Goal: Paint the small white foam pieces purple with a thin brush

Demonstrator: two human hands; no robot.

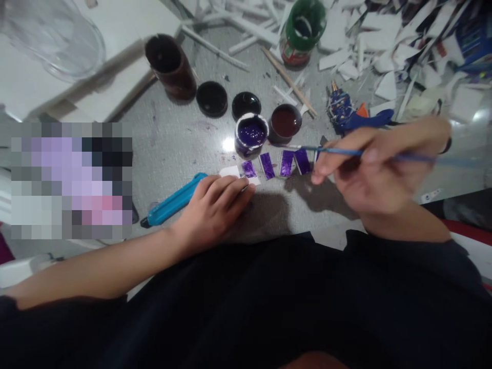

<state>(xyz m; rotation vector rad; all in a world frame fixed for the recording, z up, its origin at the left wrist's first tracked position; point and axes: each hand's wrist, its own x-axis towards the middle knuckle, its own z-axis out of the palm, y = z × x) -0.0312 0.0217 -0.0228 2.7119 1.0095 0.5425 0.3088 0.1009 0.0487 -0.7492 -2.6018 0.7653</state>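
Observation:
My right hand (378,171) is closed around a thin blue-handled paintbrush (342,150). The brush points left, its tip near the pot of dark reddish-brown paint (284,123). An uncapped pot of purple paint (251,132) with a white-smeared rim stands just left of that. My left hand (219,207) is low on the table, fingertips closed on the edge of a small white piece partly painted purple (249,169). Several small purple-painted pieces (285,163) lie in a row between my hands. Beneath the left fingers, another white scrap (229,170) shows.
A blue utility knife (175,200) lies left of my left hand. Behind the pots are two black lids (212,99), a brown jar (171,66), a green jar (303,33) and a wooden stick (290,82). White offcuts (380,46) and a blue glue gun (353,115) occupy the right.

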